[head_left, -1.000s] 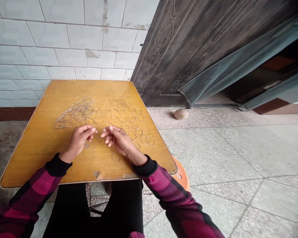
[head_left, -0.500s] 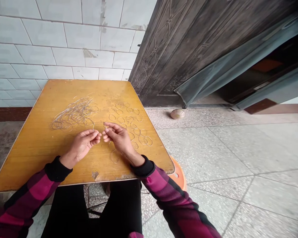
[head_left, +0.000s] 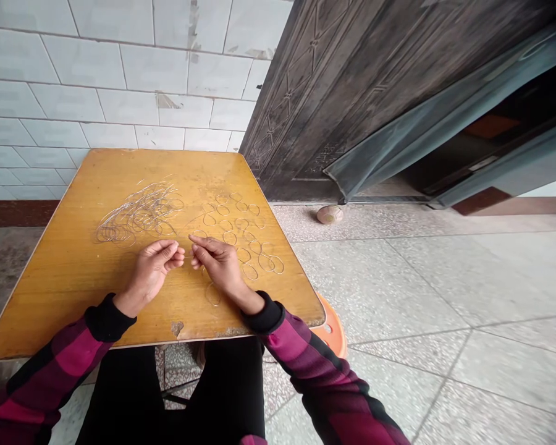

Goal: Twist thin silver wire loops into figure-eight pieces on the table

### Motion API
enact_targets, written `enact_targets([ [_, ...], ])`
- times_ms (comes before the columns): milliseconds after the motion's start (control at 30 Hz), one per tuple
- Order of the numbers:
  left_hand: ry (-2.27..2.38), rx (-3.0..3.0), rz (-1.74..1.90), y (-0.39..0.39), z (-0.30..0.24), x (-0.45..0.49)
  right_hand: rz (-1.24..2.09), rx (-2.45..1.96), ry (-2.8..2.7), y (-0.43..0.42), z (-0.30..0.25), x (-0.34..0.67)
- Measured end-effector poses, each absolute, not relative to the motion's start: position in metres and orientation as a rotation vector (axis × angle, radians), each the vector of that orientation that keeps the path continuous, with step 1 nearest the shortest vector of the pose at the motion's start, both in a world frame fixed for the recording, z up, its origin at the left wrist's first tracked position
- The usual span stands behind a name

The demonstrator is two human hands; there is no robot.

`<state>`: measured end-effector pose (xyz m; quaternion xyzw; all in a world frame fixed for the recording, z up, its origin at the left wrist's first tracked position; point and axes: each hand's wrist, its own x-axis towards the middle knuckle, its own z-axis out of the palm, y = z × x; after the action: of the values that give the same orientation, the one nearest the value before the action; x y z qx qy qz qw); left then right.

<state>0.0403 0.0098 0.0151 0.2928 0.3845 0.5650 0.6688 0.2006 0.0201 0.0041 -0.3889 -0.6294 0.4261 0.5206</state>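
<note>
My left hand (head_left: 152,266) is closed, its thumb and forefinger pinching a thin wire (head_left: 188,257) above the table. Facing it a short gap away, my right hand (head_left: 220,262) pinches the same wire, which shows only faintly between the fingers. Beyond my left hand lies a tangled heap of thin curved wires (head_left: 141,213). Several wire loops (head_left: 271,263), some bent like a figure eight, are spread around and beyond my right hand. One more loop (head_left: 212,295) lies just below my right wrist, partly covered.
The yellow wooden table (head_left: 65,290) has a chipped front edge. A white tiled wall (head_left: 120,62) stands behind it and a dark carved door (head_left: 301,123) to the right. An orange stool (head_left: 332,327) pokes out under the right corner. A roundish object (head_left: 329,214) sits on the floor.
The wire end that stood up above my left fingertips no longer shows there. Both hands stay close together, the right one shifted slightly left with its fingers lower.
</note>
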Motion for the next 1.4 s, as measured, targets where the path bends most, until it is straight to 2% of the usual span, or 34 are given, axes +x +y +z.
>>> enact_targets([
  [467, 0.880, 0.713, 1.232, 0.010, 0.021, 0.037, 0.960, -0.968, -1.607, 0.017, 0.002, 0.200],
  [767, 0.890, 0.773, 1.175, 0.010, 0.026, 0.035, 1.510, -0.880, -1.124, 0.020, 0.006, 0.193],
  [1200, 0.946, 0.873, 1.167, 0.008, 0.022, 0.036, 1.570, -0.859, -1.065, 0.019, 0.007, 0.193],
  [1400, 0.978, 1.182, 1.079, 0.013, 0.022, 0.030, 1.552, -0.848, -1.158, 0.020, 0.013, 0.198],
])
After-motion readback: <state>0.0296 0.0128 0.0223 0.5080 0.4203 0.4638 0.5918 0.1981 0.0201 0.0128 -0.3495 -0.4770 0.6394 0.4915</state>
